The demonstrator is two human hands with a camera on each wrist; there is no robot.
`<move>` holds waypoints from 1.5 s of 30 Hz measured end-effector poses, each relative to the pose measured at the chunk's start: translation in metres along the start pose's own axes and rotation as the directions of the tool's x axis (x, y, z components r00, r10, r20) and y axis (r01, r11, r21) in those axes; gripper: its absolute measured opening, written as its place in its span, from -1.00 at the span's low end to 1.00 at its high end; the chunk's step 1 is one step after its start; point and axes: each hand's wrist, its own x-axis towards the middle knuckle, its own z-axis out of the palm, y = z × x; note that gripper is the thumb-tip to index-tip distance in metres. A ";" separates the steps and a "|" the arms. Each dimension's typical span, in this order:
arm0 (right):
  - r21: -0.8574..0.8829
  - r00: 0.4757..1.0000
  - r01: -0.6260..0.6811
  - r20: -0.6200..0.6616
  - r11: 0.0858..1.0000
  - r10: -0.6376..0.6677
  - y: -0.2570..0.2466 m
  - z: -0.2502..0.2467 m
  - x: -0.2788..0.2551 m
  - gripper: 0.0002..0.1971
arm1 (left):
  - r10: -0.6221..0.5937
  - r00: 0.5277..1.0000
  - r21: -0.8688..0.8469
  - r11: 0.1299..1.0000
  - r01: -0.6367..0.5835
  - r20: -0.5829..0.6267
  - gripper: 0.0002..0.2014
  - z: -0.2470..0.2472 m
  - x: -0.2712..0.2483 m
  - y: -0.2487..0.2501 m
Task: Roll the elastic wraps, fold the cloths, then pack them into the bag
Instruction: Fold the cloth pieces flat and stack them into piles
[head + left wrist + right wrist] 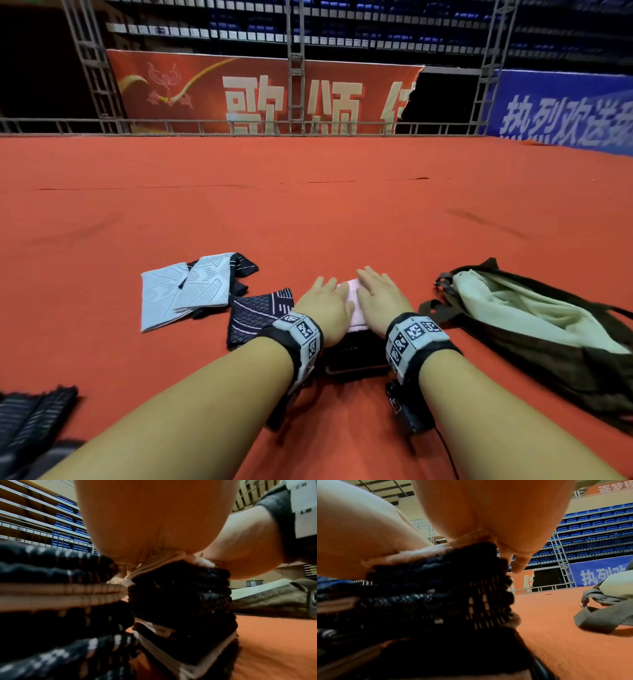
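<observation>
Left hand (326,311) and right hand (381,305) flat, fingers straight, pressing a pink cloth (354,301) atop a dark stack (352,356), bag (534,329) right of it, patterned cloths (191,291) left of it, on red carpet (308,212)

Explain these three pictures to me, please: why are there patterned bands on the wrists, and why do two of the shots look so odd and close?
No robot here: a person works with bare hands, wearing three cameras. The big picture comes from a head camera looking down. The other two come from cameras under each wrist, behind the bands with the printed squares, so they look along the palm from just above the floor.

The left hand and right hand lie flat, fingers straight, pressing a pink cloth onto a stack of dark folded cloths. Nothing is gripped.

On the red carpet, left of the hands, lie pale grey patterned cloths and a dark patterned cloth. To the right lies the open dark bag with pale green fabric showing in its opening.
</observation>
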 end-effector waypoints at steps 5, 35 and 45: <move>-0.032 0.986 -0.035 0.160 0.999 0.040 0.032 0.022 0.011 -0.44 | -0.110 0.992 -0.003 0.994 0.110 0.069 -0.37 0.028 0.008 -0.005; -0.303 0.987 0.136 0.125 0.943 -0.102 -0.187 -0.003 -0.012 -0.46 | -0.351 0.900 -0.055 0.935 0.349 -0.258 -0.55 -0.112 -0.112 -0.170; -0.193 0.914 0.309 0.330 0.931 -0.235 -0.269 0.142 -0.022 -0.49 | -0.523 0.852 -0.018 0.852 0.523 -0.032 -0.61 -0.051 -0.147 -0.280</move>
